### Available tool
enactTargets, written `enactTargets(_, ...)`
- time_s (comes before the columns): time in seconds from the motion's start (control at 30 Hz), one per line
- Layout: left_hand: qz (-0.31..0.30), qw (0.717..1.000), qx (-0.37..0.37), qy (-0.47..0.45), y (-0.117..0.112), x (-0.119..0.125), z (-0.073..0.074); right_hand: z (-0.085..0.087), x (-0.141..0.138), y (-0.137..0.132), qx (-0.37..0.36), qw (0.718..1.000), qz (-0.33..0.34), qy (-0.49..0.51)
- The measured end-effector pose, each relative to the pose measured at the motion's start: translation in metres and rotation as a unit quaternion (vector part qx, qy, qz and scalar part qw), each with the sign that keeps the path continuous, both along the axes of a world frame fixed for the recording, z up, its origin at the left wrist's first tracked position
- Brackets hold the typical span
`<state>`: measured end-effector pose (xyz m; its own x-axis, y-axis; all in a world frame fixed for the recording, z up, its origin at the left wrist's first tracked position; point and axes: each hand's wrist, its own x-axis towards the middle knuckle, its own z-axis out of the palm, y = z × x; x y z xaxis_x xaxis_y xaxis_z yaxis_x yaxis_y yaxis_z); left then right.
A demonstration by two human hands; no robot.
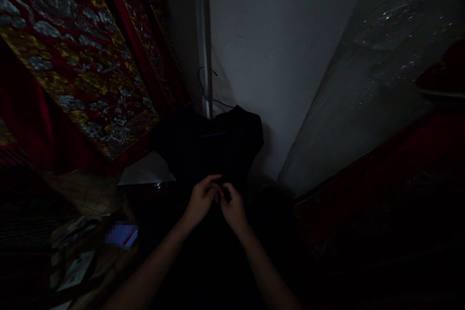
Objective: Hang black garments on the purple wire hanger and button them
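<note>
A black garment [218,155] hangs on a thin blue wire hanger [222,103], which is hooked at a narrow upright post [207,48]. Both of my hands meet in front of the dark cloth, their fingertips close together. My left hand [203,195] has its fingers curled in a pinch, one finger reaching out to the right. Facing it, my right hand [232,203] is also bent into a pinch. Whatever lies between the fingertips is too dark and small to make out.
Red cloth with gold and silver embroidery [80,58] hangs at the left. A pale wall [276,48] stands behind, with clear plastic sheeting [363,68] at the right. Below left lie a lit blue-white object [121,234] and a pale flat item [77,270].
</note>
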<state>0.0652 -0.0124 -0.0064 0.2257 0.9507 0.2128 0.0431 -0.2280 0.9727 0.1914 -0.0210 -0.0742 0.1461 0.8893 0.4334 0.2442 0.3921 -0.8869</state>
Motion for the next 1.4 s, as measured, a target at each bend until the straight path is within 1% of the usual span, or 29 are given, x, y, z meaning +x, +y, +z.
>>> enactTargets(0.07, -0.002, 0.999, -0.006, -0.041, -0.005, 0.006, 0.001, 0.003, 0.001, 0.002, 0.006, 1.0, -0.016, -0.012)
enactTargets(0.17, 0.007, 0.993, -0.035, -0.114, -0.011, 0.014, 0.005, 0.001, -0.001, 0.002, 0.009, 0.999, -0.032, -0.012)
enactTargets(0.23, 0.027, 0.985, -0.05, -0.163, -0.007, 0.017, 0.014, -0.005, -0.003, 0.003, 0.007, 1.0, -0.024, -0.017)
enactTargets(0.27, 0.042, 0.981, -0.051, -0.184, -0.002, 0.016, 0.022, -0.008, -0.004, 0.005, 0.006, 0.999, -0.02, -0.025)
enactTargets(0.3, 0.058, 0.976, -0.045, -0.203, 0.006, 0.015, 0.034, -0.012, -0.004, 0.006, 0.003, 0.999, -0.02, -0.038)
enactTargets(0.33, 0.075, 0.972, -0.035, -0.218, 0.017, 0.014, 0.049, -0.016, -0.003, 0.009, 0.0, 0.998, -0.023, -0.054)
enactTargets(0.4, 0.101, 0.964, 0.0, -0.245, 0.043, 0.009, 0.084, -0.025, 0.0, 0.014, -0.005, 0.996, -0.037, -0.084)
enactTargets(0.47, 0.111, 0.958, 0.027, -0.263, 0.068, 0.006, 0.122, -0.034, 0.005, 0.019, -0.014, 0.994, -0.04, -0.105)
enactTargets(0.5, 0.115, 0.955, 0.04, -0.27, 0.079, 0.005, 0.138, -0.038, 0.008, 0.022, -0.02, 0.993, -0.038, -0.113)
enactTargets(0.53, 0.118, 0.953, 0.06, -0.274, 0.086, 0.005, 0.152, -0.04, 0.012, 0.025, -0.026, 0.992, -0.034, -0.12)
enactTargets(0.57, 0.116, 0.952, 0.079, -0.274, 0.091, 0.006, 0.161, -0.041, 0.016, 0.029, -0.034, 0.991, -0.026, -0.127)
enactTargets(0.6, 0.112, 0.952, 0.097, -0.268, 0.093, 0.007, 0.167, -0.038, 0.019, 0.032, -0.042, 0.99, -0.012, -0.136)
enactTargets(0.63, 0.104, 0.954, 0.114, -0.258, 0.093, 0.009, 0.17, -0.031, 0.023, 0.035, -0.049, 0.989, 0.002, -0.14)
enactTargets(0.67, 0.095, 0.957, 0.128, -0.245, 0.091, 0.01, 0.169, -0.02, 0.026, 0.038, -0.048, 0.989, 0.015, -0.137)
enactTargets(0.7, 0.085, 0.96, 0.139, -0.229, 0.089, 0.011, 0.166, -0.005, 0.029, 0.041, -0.037, 0.991, 0.025, -0.126)
enactTargets(0.73, 0.076, 0.963, 0.147, -0.214, 0.086, 0.011, 0.161, 0.015, 0.032, 0.044, -0.018, 0.993, 0.03, -0.109)
enactTargets(0.77, 0.069, 0.965, 0.154, -0.2, 0.084, 0.011, 0.155, 0.039, 0.034, 0.047, 0.016, 0.996, 0.028, -0.084)
enactTargets(0.8, 0.064, 0.967, 0.16, -0.187, 0.082, 0.011, 0.15, 0.065, 0.035, 0.05, 0.058, 0.996, 0.023, -0.063)
enactTargets(0.87, 0.057, 0.968, 0.174, -0.172, 0.081, 0.01, 0.14, 0.119, 0.035, 0.058, 0.14, 0.989, 0.019, -0.052)
enactTargets(0.93, 0.056, 0.965, 0.194, -0.168, 0.082, 0.009, 0.135, 0.164, 0.034, 0.069, 0.191, 0.977, 0.037, -0.092)
enactTargets(0.97, 0.057, 0.963, 0.201, -0.168, 0.082, 0.009, 0.133, 0.181, 0.033, 0.076, 0.204, 0.97, 0.051, -0.125)
enactTargets(1.0, 0.06, 0.963, 0.204, -0.168, 0.082, 0.009, 0.132, 0.194, 0.033, 0.083, 0.211, 0.963, 0.06, -0.157)
enactTargets(1.03, 0.062, 0.963, 0.203, -0.168, 0.082, 0.008, 0.132, 0.204, 0.032, 0.089, 0.214, 0.956, 0.063, -0.189)
enactTargets(1.1, 0.062, 0.965, 0.19, -0.168, 0.083, 0.007, 0.133, 0.213, 0.031, 0.098, 0.218, 0.945, 0.045, -0.239)
enactTargets(1.2, 0.064, 0.969, 0.143, -0.194, 0.085, 0.007, 0.133, 0.211, 0.025, 0.103, 0.232, 0.935, 0.003, -0.269)
enactTargets(1.3, 0.095, 0.965, 0.081, -0.229, 0.091, 0.009, 0.129, 0.205, 0.011, 0.106, 0.238, 0.94, -0.015, -0.245)
enactTargets(1.37, 0.122, 0.963, 0.045, -0.237, 0.094, 0.012, 0.12, 0.208, 0.001, 0.108, 0.234, 0.95, -0.012, -0.208)
enactTargets(1.4, 0.134, 0.961, 0.024, -0.239, 0.095, 0.014, 0.114, 0.212, -0.002, 0.108, 0.237, 0.953, -0.006, -0.188)
